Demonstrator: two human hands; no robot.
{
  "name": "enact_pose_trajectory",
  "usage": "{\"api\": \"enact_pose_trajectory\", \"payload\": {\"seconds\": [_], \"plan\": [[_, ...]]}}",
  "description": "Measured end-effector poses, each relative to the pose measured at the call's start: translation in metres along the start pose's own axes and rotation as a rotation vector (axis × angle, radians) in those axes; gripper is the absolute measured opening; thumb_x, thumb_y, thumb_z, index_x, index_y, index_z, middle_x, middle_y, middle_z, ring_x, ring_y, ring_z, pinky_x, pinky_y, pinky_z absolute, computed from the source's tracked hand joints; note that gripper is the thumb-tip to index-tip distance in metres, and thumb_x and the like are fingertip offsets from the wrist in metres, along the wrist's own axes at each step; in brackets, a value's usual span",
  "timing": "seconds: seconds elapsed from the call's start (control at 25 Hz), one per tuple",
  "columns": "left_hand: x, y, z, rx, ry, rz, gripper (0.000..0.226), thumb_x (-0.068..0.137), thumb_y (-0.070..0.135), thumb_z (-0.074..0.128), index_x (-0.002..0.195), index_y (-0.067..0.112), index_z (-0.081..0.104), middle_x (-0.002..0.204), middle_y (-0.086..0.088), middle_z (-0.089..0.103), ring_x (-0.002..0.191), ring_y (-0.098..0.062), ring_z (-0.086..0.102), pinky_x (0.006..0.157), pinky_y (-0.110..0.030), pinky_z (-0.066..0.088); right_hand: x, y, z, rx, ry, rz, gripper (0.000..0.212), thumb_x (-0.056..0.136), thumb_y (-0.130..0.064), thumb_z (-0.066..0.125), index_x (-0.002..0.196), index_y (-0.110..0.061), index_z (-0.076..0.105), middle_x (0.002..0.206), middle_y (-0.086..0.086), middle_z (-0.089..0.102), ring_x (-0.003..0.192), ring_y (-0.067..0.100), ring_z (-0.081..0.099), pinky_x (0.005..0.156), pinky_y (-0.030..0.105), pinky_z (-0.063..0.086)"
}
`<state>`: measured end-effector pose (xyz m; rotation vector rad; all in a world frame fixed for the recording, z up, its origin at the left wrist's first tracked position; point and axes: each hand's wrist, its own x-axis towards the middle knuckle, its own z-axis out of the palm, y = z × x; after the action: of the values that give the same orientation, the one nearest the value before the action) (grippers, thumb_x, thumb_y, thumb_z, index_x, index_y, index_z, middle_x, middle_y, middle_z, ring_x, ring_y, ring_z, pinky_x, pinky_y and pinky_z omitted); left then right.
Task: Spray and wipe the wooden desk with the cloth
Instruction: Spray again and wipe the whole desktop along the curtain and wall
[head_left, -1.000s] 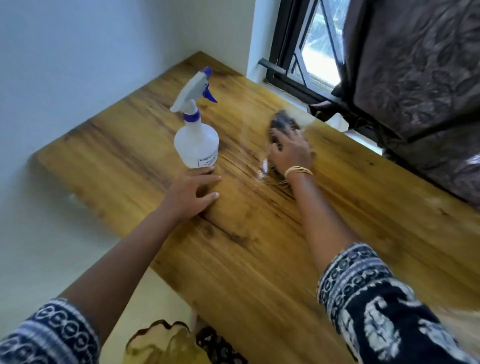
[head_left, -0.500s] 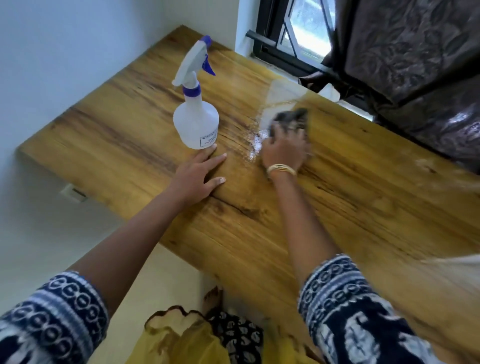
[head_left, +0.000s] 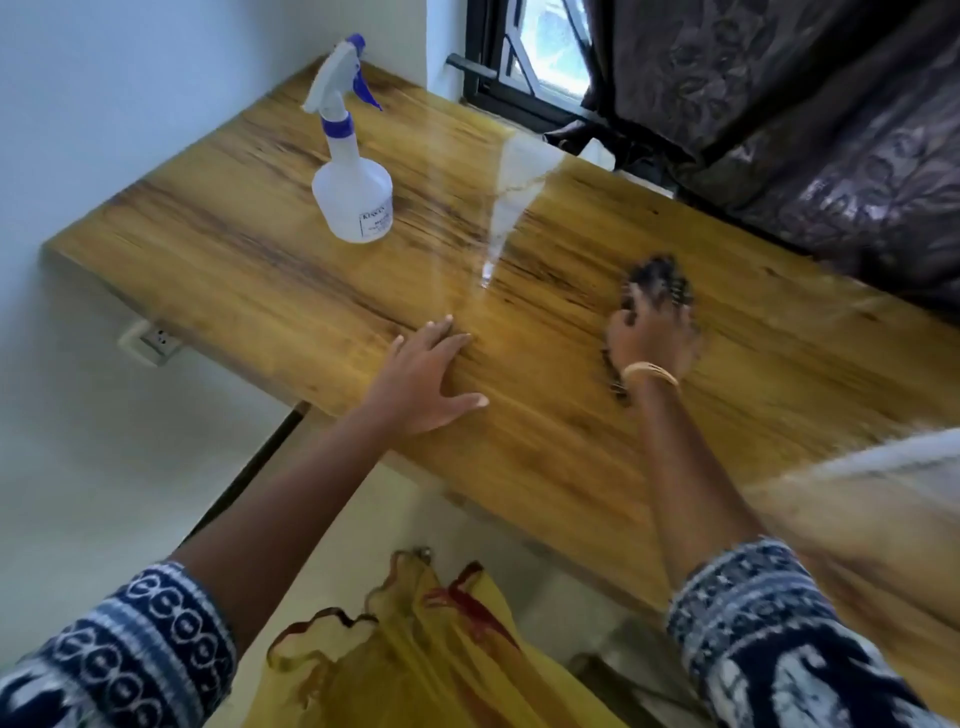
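Observation:
The wooden desk (head_left: 545, 447) runs from the left wall to the right edge of view. A white spray bottle (head_left: 352, 192) with a blue trigger stands upright at the far left of the top. My left hand (head_left: 423, 379) lies flat on the wood near the front edge, fingers spread, well in front of the bottle. My right hand (head_left: 649, 338) presses a dark cloth (head_left: 657, 283) onto the desk to the right of centre; the cloth sticks out beyond my fingertips and is blurred. A wet, shiny streak (head_left: 514, 176) shows between the bottle and the cloth.
A dark patterned curtain (head_left: 810, 130) hangs over the back right of the desk beside a black-framed window (head_left: 519, 67). A wall socket (head_left: 153, 340) sits under the desk's left end. Yellow fabric (head_left: 415, 649) is below the front edge.
My right hand has slid the cloth to the right and toward me, away from the bottle. My left hand has stayed flat on the wood, now farther from the bottle.

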<state>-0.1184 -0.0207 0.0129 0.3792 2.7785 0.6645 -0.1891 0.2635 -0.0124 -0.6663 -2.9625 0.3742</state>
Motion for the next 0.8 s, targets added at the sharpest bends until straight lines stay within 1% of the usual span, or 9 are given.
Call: {"api": "enact_pose_trajectory", "payload": {"seconds": [0.08,0.16,0.24,0.32,0.4,0.52,0.64,0.72,0.8], "plan": [[-0.016,0.032,0.015,-0.036,-0.142,-0.034,0.108,0.073,0.074,0.062,0.156,0.027,0.013,0.165,0.003,-0.003,0.152,-0.02,-0.006,0.122,-0.05,0.0,-0.027,0.077,-0.026,0.002,0.022,0.151,0.053,0.093,-0.038,0.038,0.146,-0.031,0.042,0.157,0.007,0.033,0.144,0.034,0.027,0.116,0.05,0.023],[-0.028,0.053,0.034,0.024,-0.249,-0.048,0.12,0.066,0.08,0.062,0.156,0.03,0.0,0.163,0.004,-0.017,0.15,-0.022,-0.019,0.121,-0.052,-0.007,-0.059,0.125,-0.041,0.023,0.019,0.29,0.054,0.095,-0.039,0.038,0.148,-0.031,0.038,0.16,0.006,0.027,0.147,0.032,0.02,0.118,0.047,0.017],[-0.036,0.062,0.052,0.123,-0.242,-0.047,0.129,0.06,0.084,0.062,0.155,0.034,-0.01,0.161,0.004,-0.026,0.147,-0.024,-0.026,0.119,-0.053,-0.01,-0.08,0.137,-0.041,0.026,0.018,0.386,0.055,0.094,-0.039,0.037,0.149,-0.032,0.037,0.161,0.006,0.023,0.148,0.033,0.016,0.118,0.047,0.014],[-0.036,0.061,0.059,0.158,-0.212,-0.053,0.132,0.058,0.085,0.063,0.154,0.036,-0.014,0.161,0.004,-0.028,0.147,-0.025,-0.026,0.118,-0.053,-0.01,-0.089,0.113,-0.038,0.02,0.0,0.396,0.057,0.093,-0.041,0.038,0.149,-0.032,0.036,0.162,0.006,0.02,0.147,0.037,0.015,0.118,0.049,0.014],[-0.034,0.06,0.059,0.168,-0.221,-0.064,0.132,0.058,0.084,0.063,0.153,0.037,-0.014,0.161,0.005,-0.027,0.148,-0.025,-0.024,0.118,-0.053,-0.009,-0.107,0.075,-0.029,0.006,-0.016,0.208,0.056,0.091,-0.041,0.04,0.146,-0.033,0.04,0.16,0.007,0.025,0.145,0.038,0.02,0.116,0.05,0.017],[-0.032,0.063,0.058,0.186,-0.221,-0.08,0.132,0.057,0.083,0.065,0.154,0.038,-0.012,0.161,0.006,-0.025,0.149,-0.024,-0.022,0.119,-0.052,-0.008,-0.161,0.031,-0.012,0.001,-0.091,-0.244,0.053,0.089,-0.038,0.045,0.142,-0.036,0.046,0.156,0.005,0.035,0.143,0.035,0.027,0.116,0.05,0.019],[-0.033,0.065,0.057,0.185,-0.237,-0.114,0.133,0.053,0.085,0.065,0.153,0.041,-0.012,0.161,0.01,-0.026,0.149,-0.022,-0.023,0.119,-0.052,-0.008,-0.192,0.051,-0.022,0.025,-0.258,-0.59,0.053,0.088,-0.04,0.045,0.141,-0.038,0.048,0.154,0.001,0.04,0.144,0.03,0.029,0.116,0.048,0.023],[-0.033,0.067,0.054,0.172,-0.248,-0.123,0.135,0.051,0.085,0.065,0.153,0.042,-0.012,0.161,0.01,-0.026,0.148,-0.022,-0.023,0.119,-0.052,-0.008,-0.18,0.093,-0.031,-0.024,-0.262,-0.595,0.056,0.087,-0.045,0.038,0.142,-0.039,0.047,0.153,-0.001,0.04,0.142,0.03,0.033,0.114,0.049,0.029],[-0.035,0.067,0.054,0.16,-0.242,-0.109,0.134,0.053,0.082,0.068,0.154,0.04,-0.01,0.161,0.008,-0.025,0.148,-0.022,-0.023,0.119,-0.053,-0.008,-0.164,0.145,-0.044,-0.072,-0.203,-0.388,0.058,0.087,-0.046,0.036,0.144,-0.038,0.044,0.154,0.001,0.039,0.142,0.031,0.033,0.113,0.049,0.029]]}}
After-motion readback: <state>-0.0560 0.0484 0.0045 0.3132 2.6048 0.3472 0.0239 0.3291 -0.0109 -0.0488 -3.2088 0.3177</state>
